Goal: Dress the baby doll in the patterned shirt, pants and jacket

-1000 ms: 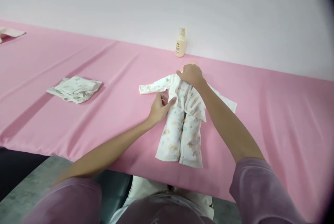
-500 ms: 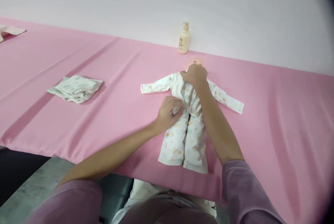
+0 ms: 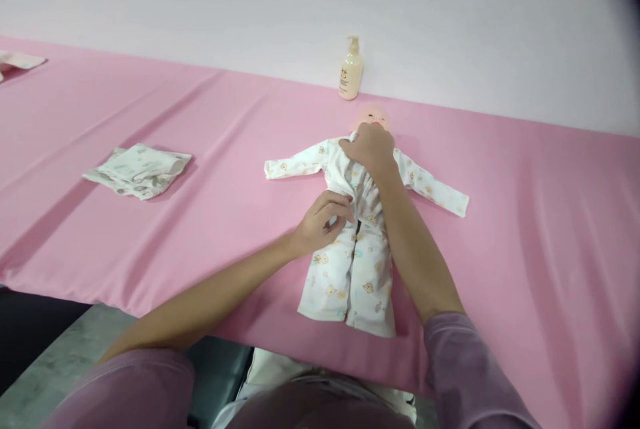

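Patterned outfit (image 3: 325,289) flat on the pink-covered worktop (image 3: 500,269), sleeves spread below a doll's head (image 3: 370,113), and here the left hand (image 3: 324,219) has thumb and fingers drawn together, pinching the front edge at the waist! Up at the neckline the right hand (image 3: 371,149) curls over the fabric, its grip hidden, so no telling how tightly; a pump bottle (image 3: 351,76) stands behind, by the pale wall (image 3: 200,2), a folded garment (image 3: 140,169) well off to the left.

A person wears a dusty-mauve shirt (image 3: 320,410) with loose short sleeves: the left sleeve (image 3: 145,382) fills the lower left of the frame, the right sleeve (image 3: 465,372) the lower right. Cream trousers (image 3: 275,368) show at bottom centre. Both hands (image 3: 323,221) are bare.
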Motion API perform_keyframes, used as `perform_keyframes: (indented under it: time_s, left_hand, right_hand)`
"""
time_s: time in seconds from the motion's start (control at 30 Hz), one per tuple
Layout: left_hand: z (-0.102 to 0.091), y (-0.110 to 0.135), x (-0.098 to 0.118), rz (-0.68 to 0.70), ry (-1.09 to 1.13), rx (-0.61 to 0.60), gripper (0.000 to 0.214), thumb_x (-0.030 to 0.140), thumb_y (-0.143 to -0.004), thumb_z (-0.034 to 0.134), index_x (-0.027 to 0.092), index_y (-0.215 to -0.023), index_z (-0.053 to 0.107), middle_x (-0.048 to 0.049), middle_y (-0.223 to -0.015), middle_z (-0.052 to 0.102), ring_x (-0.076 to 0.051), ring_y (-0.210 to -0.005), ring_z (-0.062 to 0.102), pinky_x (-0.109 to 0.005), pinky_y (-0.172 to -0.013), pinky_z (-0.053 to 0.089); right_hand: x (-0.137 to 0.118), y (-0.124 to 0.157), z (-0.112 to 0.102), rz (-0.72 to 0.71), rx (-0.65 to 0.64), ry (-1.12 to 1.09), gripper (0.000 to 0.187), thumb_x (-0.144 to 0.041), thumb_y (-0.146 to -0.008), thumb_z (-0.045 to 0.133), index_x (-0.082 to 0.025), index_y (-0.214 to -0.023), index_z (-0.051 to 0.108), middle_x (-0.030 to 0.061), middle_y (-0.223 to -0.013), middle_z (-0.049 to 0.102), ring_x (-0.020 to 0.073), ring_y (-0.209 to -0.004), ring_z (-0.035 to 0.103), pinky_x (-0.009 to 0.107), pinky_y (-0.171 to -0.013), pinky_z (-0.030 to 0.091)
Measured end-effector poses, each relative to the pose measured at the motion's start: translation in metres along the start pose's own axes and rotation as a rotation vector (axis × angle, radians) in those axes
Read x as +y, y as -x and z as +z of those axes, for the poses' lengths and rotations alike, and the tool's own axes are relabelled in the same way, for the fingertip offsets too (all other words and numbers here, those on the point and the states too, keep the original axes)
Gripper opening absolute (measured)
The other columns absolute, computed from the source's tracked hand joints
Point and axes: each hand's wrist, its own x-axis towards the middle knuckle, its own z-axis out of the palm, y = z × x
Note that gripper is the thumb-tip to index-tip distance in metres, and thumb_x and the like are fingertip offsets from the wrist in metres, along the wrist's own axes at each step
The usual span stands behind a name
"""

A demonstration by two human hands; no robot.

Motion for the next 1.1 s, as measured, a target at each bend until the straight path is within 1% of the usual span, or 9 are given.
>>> perform_keyframes:
  time_s: [0.13, 0.23, 0.3, 0.47, 0.63, 0.77, 0.83, 1.0, 1.1]
  left_hand:
    - [0.0, 0.004, 0.003, -0.066, -0.063, 0.078, 0.011, 0.029, -0.116, 0.08, 0.027, -0.115, 0.07, -0.0079, -0.111, 0.071, -0.023, -0.103, 0.08, -0.042, -0.09, 0.072]
    - [0.003, 0.007, 0.005, -0.199, -0.179, 0.214, 0.048, 0.056, -0.103, 0.097, 0.026, -0.119, 0.064, -0.0069, -0.111, 0.067, -0.025, -0.102, 0.072, -0.042, -0.087, 0.064]
    - [0.007, 0.009, 0.004, -0.312, -0.197, 0.271, 0.063, 0.071, -0.098, 0.097, 0.026, -0.123, 0.061, -0.0079, -0.116, 0.065, -0.026, -0.105, 0.068, -0.044, -0.092, 0.062]
    - [0.015, 0.011, -0.003, -0.509, -0.103, 0.331, 0.065, 0.074, -0.102, 0.092, 0.026, -0.128, 0.056, -0.0086, -0.124, 0.063, -0.026, -0.113, 0.067, -0.048, -0.105, 0.059]
    - [0.013, 0.004, 0.001, -0.372, 0.019, 0.289, 0.044, 0.049, -0.111, 0.09, 0.026, -0.128, 0.057, -0.0096, -0.127, 0.073, -0.026, -0.122, 0.076, -0.049, -0.111, 0.06]
    - [0.006, -0.003, 0.01, -0.203, 0.046, 0.172, 0.018, 0.025, -0.119, 0.076, 0.026, -0.128, 0.061, -0.0093, -0.12, 0.08, -0.024, -0.115, 0.081, -0.051, -0.111, 0.066]
    - [0.004, -0.005, 0.01, -0.088, 0.039, 0.106, 0.012, 0.017, -0.12, 0.069, 0.027, -0.126, 0.064, -0.0078, -0.115, 0.082, -0.024, -0.113, 0.081, -0.055, -0.117, 0.066]
    - [0.002, -0.003, 0.004, 0.054, 0.095, 0.005, 0.017, 0.013, -0.122, 0.058, 0.027, -0.122, 0.067, -0.0087, -0.114, 0.082, -0.024, -0.118, 0.083, -0.045, -0.099, 0.072]
    - [0.0, -0.001, 0.004, 0.019, -0.022, 0.052, 0.011, 0.018, -0.12, 0.063, 0.028, -0.124, 0.066, -0.0104, -0.119, 0.08, -0.025, -0.115, 0.082, -0.044, -0.092, 0.07]
  right_hand:
    - [0.017, -0.005, -0.01, -0.007, 0.017, -0.116, 0.025, -0.031, -0.1, 0.075, -0.019, -0.121, 0.07, 0.0195, -0.121, 0.08, 0.0394, -0.116, 0.073, 0.055, -0.109, 0.058]
    - [0.035, -0.007, -0.021, -0.005, 0.05, -0.234, 0.045, -0.025, -0.095, 0.078, -0.019, -0.138, 0.066, 0.0181, -0.124, 0.079, 0.0374, -0.111, 0.073, 0.054, -0.105, 0.06]
    - [0.045, -0.005, -0.028, -0.021, 0.051, -0.279, 0.052, -0.022, -0.093, 0.077, -0.02, -0.144, 0.066, 0.0172, -0.127, 0.079, 0.0363, -0.111, 0.073, 0.052, -0.102, 0.06]
    - [0.045, 0.003, -0.038, -0.084, -0.013, -0.272, 0.025, -0.022, -0.103, 0.065, -0.025, -0.126, 0.075, 0.0117, -0.123, 0.08, 0.0329, -0.114, 0.074, 0.046, -0.105, 0.058]
    - [0.031, 0.005, -0.031, 0.022, 0.012, -0.219, 0.015, -0.035, -0.11, 0.065, -0.025, -0.1, 0.069, 0.0128, -0.109, 0.079, 0.0343, -0.11, 0.074, 0.049, -0.107, 0.059]
    - [0.038, 0.003, -0.032, 0.006, 0.012, -0.276, 0.011, -0.027, -0.097, 0.08, -0.023, -0.101, 0.07, 0.0131, -0.114, 0.08, 0.0335, -0.112, 0.074, 0.05, -0.11, 0.06]
    - [0.048, 0.002, -0.037, 0.005, -0.018, -0.345, 0.022, -0.017, -0.09, 0.081, -0.022, -0.109, 0.073, 0.0107, -0.116, 0.081, 0.0308, -0.108, 0.075, 0.049, -0.108, 0.062]
    - [0.068, 0.003, -0.052, -0.01, -0.092, -0.5, 0.035, -0.009, -0.086, 0.079, -0.02, -0.118, 0.076, 0.0084, -0.122, 0.084, 0.0273, -0.109, 0.078, 0.046, -0.107, 0.065]
    - [0.063, 0.008, -0.065, -0.096, 0.003, -0.484, 0.03, -0.01, -0.091, 0.076, -0.021, -0.119, 0.076, 0.0104, -0.133, 0.083, 0.0279, -0.116, 0.078, 0.045, -0.107, 0.065]
